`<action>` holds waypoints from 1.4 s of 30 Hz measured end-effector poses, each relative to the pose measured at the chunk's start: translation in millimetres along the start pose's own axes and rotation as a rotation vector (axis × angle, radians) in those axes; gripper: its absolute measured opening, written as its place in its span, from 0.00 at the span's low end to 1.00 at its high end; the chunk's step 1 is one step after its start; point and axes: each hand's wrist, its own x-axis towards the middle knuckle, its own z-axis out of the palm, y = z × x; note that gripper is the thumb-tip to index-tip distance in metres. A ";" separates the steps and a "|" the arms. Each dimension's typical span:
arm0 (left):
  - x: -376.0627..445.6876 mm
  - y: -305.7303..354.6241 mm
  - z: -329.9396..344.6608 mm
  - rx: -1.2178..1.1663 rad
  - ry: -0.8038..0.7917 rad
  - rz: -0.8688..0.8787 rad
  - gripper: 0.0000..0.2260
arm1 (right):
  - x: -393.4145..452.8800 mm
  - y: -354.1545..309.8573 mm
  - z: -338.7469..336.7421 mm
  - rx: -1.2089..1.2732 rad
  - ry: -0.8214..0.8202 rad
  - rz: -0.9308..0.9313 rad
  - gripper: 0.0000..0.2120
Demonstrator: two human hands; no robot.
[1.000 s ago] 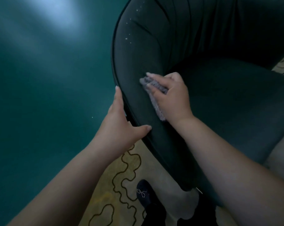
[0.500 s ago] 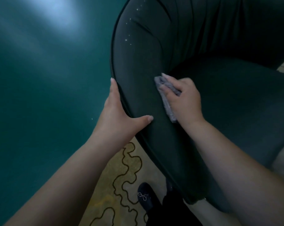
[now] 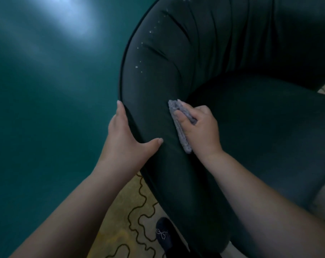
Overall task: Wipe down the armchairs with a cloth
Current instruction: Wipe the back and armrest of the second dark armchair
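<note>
Grey, folded cloth point(image 3: 180, 127) lies flat against the inner side of the dark green armchair point(image 3: 214, 53) arm, the right hand point(image 3: 200, 131) pinching it between thumb and fingers to rub, while the spread left hand point(image 3: 128, 138) clasps the arm's rim, likely steadying it.

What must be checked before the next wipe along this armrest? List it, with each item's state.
1. Cloth in the grip of the right hand: ok, fingers curl round it.
2. Cloth pressed against the armchair: ok, it lies on the inner face of the arm.
3. Left hand steadying the chair: ok, it rests over the outer edge, thumb on the top.
4. White specks higher up the arm removed: not ok, they are there to see.
5. Path from cloth up to the specks free: ok, only bare upholstery lies between.
6. Cloth clean enough: cannot tell.
</note>
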 end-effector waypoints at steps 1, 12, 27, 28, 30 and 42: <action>0.3 0.8 1.1 0.004 0.005 -0.004 0.55 | 3.6 -1.8 -0.8 0.025 0.013 0.024 0.17; 43.1 9.6 -4.5 0.086 0.028 0.049 0.57 | 32.3 7.6 9.9 -0.030 0.024 -0.161 0.17; 94.0 7.1 -30.6 -0.006 -0.074 0.092 0.60 | 53.9 -2.8 9.6 0.092 0.102 0.121 0.17; 98.6 7.5 -33.0 -0.006 -0.095 0.106 0.61 | 56.4 -7.5 10.7 0.095 0.140 0.115 0.17; 108.5 6.2 -38.2 0.000 -0.140 0.138 0.62 | 70.4 -31.3 23.8 0.075 0.186 0.002 0.17; 149.8 -1.4 -64.4 -0.018 -0.406 0.285 0.65 | 100.0 -47.4 50.2 -0.116 0.320 -0.075 0.18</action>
